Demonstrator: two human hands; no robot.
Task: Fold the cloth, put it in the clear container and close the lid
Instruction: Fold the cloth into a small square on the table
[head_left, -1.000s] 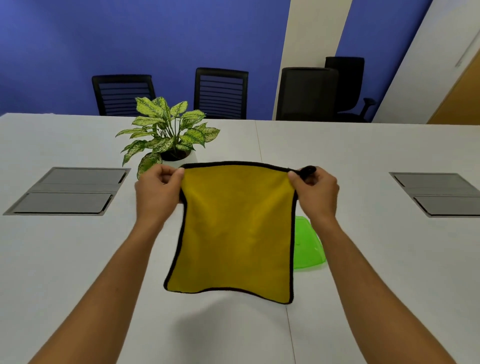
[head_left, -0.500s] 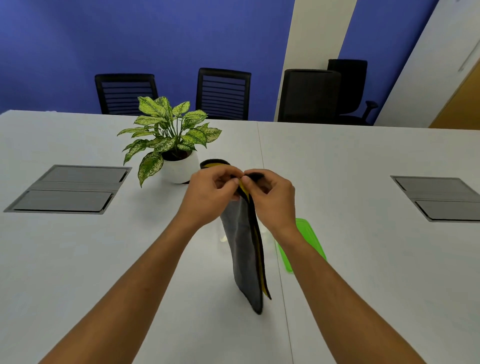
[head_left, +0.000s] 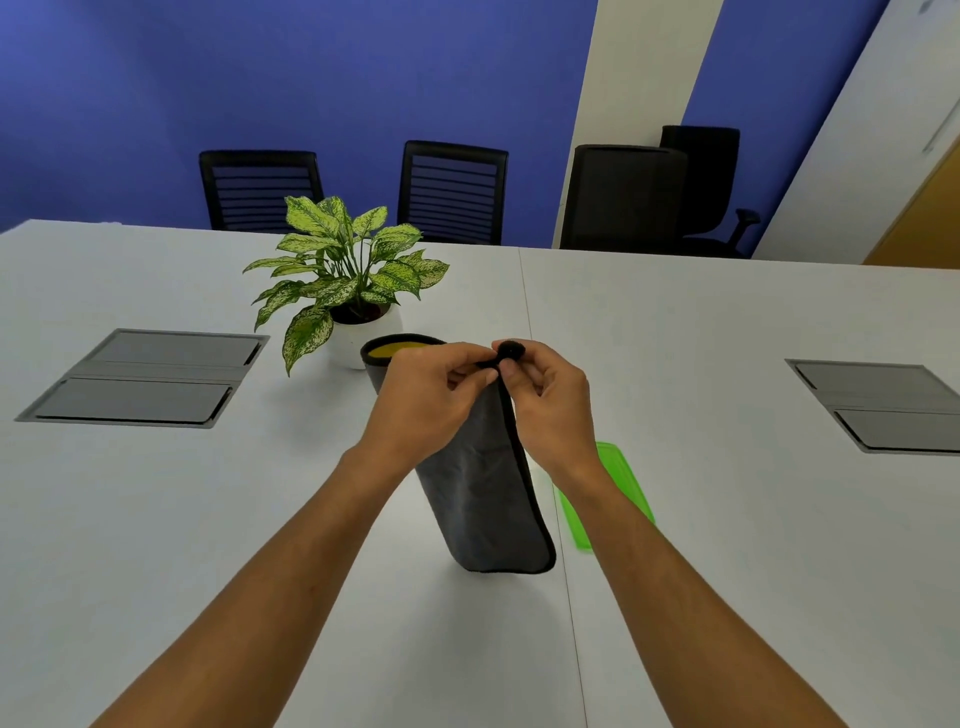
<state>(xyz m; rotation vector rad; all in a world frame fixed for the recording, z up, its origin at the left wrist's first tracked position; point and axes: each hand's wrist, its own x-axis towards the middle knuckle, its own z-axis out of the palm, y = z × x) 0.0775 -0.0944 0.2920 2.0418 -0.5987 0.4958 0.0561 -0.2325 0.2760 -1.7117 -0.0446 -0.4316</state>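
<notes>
hands are meeting up high over the white worktop (head_left: 156, 519). the left hand (head_left: 431, 400) and the right hand (head_left: 550, 400) are both pinching the top corners of the soft cloth that is grey outside and yellow inside, with a black edge (head_left: 483, 499). the two corners are being pressed together, likely so the edges line up for a neat fold in half. the cloth is hanging down in the air between the arms, so it is falling straight and flat. the yellow side is peeking out at the top loop. the bright green plastic lid (head_left: 608, 493) is lying on the worktop just beside the right arm, close by for later. the clear container is not showing; it may be hiding behind the cloth. no words or labels are showing anywhere.
</notes>
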